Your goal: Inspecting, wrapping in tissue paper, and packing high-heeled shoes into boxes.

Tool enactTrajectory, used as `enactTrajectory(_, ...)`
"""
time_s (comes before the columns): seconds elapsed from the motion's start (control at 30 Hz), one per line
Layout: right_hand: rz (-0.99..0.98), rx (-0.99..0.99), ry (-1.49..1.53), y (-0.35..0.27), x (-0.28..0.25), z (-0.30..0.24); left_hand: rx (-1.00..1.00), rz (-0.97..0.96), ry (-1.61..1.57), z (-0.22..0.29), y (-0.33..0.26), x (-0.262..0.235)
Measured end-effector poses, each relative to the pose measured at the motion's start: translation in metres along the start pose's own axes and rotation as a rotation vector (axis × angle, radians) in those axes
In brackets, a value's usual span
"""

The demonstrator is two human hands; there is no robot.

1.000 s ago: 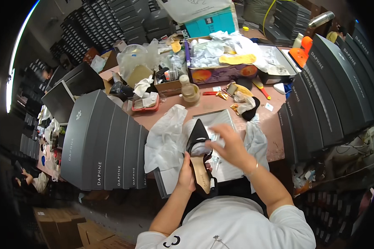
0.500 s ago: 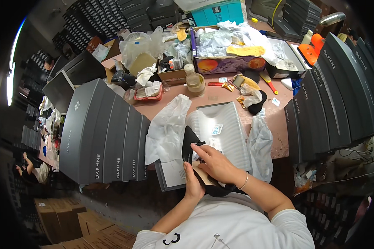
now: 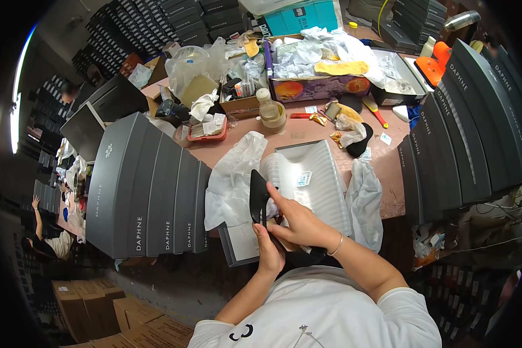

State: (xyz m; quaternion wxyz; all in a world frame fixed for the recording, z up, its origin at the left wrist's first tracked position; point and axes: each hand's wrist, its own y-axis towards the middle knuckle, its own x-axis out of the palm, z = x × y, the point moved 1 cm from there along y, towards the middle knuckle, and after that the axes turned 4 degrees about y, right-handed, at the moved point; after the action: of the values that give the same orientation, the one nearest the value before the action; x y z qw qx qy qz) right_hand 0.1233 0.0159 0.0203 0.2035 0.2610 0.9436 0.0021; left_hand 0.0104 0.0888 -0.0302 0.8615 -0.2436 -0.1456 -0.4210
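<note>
A black pointed shoe (image 3: 258, 194) with a beige inside is held upright in front of my body, toe pointing away from me. My left hand (image 3: 269, 250) grips its near left side, thumb up along the edge. My right hand (image 3: 301, 223) is on its right side, the index finger stretched along the upper and the other fingers curled; its palm hides the heel part. Under the shoe lies an open grey shoebox (image 3: 233, 252), lined with white ribbed wrapping (image 3: 325, 188) that bears small labels. White tissue paper (image 3: 232, 180) spreads at the left, and another sheet of tissue (image 3: 364, 203) at the right.
Stacked grey shoeboxes (image 3: 122, 191) wall off the left side, with more shoeboxes (image 3: 446, 133) on the right. Across the pink table (image 3: 226, 148) stand a glass jar (image 3: 271, 115), a red tray (image 3: 207, 138), a paper-filled carton (image 3: 319, 90) and a yellow-red brush (image 3: 377, 113).
My right index finger has shifted from the small black strap or bow onto the shoe's side. The shoe has turned, its toe moving slightly left and away.
</note>
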Motion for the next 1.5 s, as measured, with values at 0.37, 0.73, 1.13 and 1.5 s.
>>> enactTrajectory(0.37,0.007,0.067,-0.008,-0.006,0.012,0.025,-0.140,-0.148,0.031,-0.015,0.006,-0.018)
enactTrajectory(0.73,0.151,0.174,-0.478,-0.028,-0.051,0.032,-0.396,0.107,-0.142,0.027,0.030,-0.036)
enactTrajectory(1.13,0.015,-0.495,-0.655,0.012,0.032,0.054,-0.339,-0.004,-0.078,0.005,-0.002,-0.020)
enactTrajectory(1.5,-0.095,-0.144,0.173,0.003,0.014,0.005,-0.123,0.104,-0.162,0.026,0.020,-0.008)
